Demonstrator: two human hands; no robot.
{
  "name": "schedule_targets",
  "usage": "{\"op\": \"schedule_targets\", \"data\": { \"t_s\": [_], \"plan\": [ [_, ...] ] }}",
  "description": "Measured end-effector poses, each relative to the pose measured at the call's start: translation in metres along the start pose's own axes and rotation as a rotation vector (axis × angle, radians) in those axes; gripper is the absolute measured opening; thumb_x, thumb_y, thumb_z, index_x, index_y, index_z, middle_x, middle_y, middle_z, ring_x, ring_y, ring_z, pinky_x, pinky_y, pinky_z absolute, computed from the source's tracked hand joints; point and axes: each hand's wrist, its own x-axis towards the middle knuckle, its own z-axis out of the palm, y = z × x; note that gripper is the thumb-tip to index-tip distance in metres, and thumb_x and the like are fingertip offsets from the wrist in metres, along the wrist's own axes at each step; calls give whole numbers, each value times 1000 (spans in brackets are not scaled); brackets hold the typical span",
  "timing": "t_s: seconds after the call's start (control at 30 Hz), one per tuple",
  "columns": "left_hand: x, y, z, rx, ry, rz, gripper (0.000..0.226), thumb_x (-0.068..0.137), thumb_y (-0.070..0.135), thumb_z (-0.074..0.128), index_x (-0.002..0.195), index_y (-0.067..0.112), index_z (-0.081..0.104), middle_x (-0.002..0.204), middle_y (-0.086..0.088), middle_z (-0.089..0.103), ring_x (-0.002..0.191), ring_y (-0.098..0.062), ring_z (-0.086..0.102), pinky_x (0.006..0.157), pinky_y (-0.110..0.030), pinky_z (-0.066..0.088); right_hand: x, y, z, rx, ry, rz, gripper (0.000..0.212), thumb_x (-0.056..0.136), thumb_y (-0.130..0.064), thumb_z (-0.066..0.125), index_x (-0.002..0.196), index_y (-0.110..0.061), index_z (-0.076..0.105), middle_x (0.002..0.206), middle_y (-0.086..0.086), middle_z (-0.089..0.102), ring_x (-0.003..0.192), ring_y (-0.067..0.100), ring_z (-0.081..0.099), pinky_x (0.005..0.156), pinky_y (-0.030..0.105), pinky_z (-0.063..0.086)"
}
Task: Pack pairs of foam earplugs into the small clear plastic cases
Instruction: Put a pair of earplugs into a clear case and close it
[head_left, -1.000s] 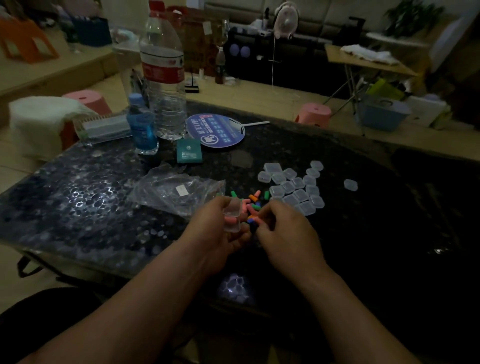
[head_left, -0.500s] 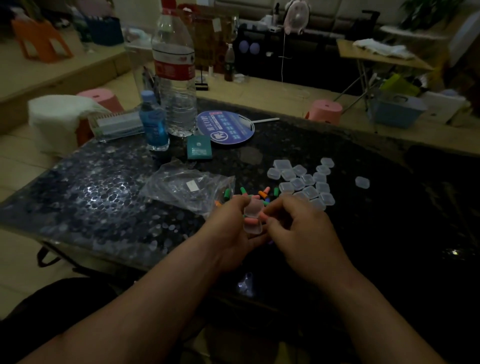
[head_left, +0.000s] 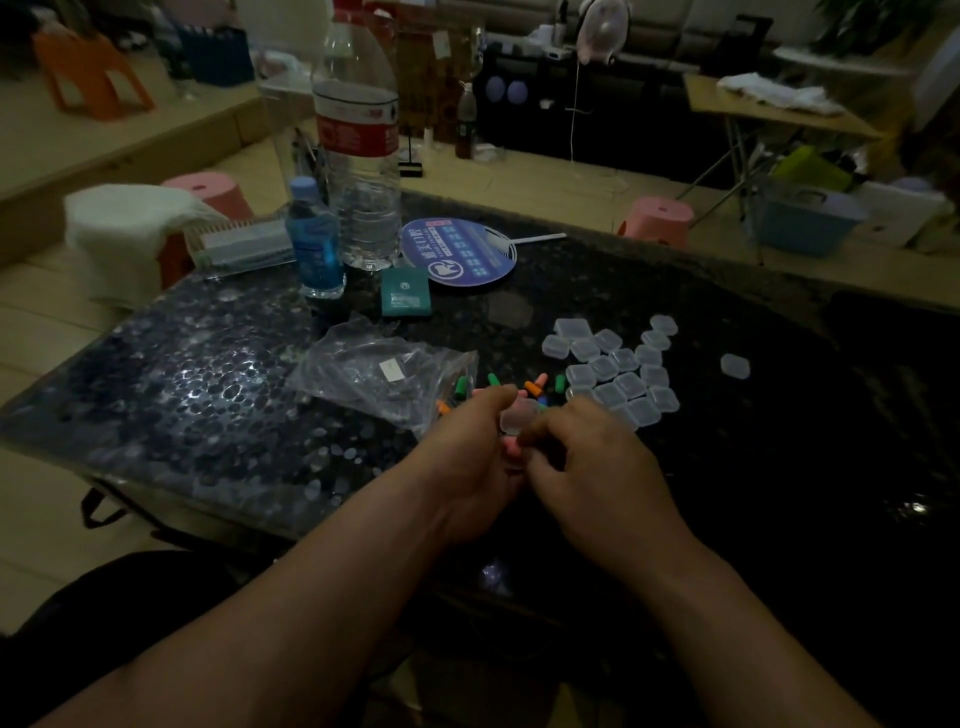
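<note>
My left hand grips a small clear case with its lid up; a pink earplug shows at the case's lower half. My right hand is curled right beside it, fingertips at the case and the pink plug. Loose earplugs in green, orange and blue lie on the dark table just beyond my hands. Several closed clear cases sit in a cluster to the right, and one more case lies apart further right.
A crumpled clear plastic bag lies left of the plugs. Behind stand a large water bottle, a small blue bottle, a teal packet and a blue round fan. The table edge runs near my forearms.
My hands have drawn closer together over the case. The right fingers have moved from the loose plugs to the open case with the pink plug. The view has shifted slightly.
</note>
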Motion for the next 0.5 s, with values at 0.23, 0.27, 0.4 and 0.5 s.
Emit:
{"op": "schedule_targets", "data": {
  "t_s": [0.23, 0.27, 0.4, 0.5],
  "plan": [
    [-7, 5, 2, 18, -58, -23, 45, 109, 34, 38, 137, 7, 61, 95, -12, 71, 62, -14, 66, 57, -26, 56, 4, 12, -13, 200, 93, 30, 20, 92, -34, 75, 109, -36, 66, 108, -17, 59, 101, 2, 60, 86, 39, 56],
    [-7, 5, 2, 18, -58, -21, 46, 109, 36, 37, 135, 7, 61, 101, -14, 70, 67, -15, 66, 62, -28, 57, 5, 15, -16, 214, 49, 42, 34, 88, -43, 78, 118, -37, 64, 114, -19, 59, 107, 2, 60, 91, 39, 56],
    [-13, 7, 6, 11, -90, -29, 43, 107, 43, 35, 133, 15, 55, 96, -15, 53, 69, -19, 47, 67, -32, 38, 3, 20, -14, 97, -177, -34, 88, 78, -57, 83, 155, -35, 45, 146, -15, 52, 135, 6, 49, 115, 39, 44],
    [-12, 7, 5, 62, -71, -45, 36, 106, 42, 38, 126, 19, 57, 98, -13, 53, 72, -20, 47, 66, -33, 36, 0, 20, -6, 78, -80, -94, 68, 85, -43, 84, 146, -34, 55, 134, -17, 56, 125, 4, 52, 108, 35, 47]
  ]
}}
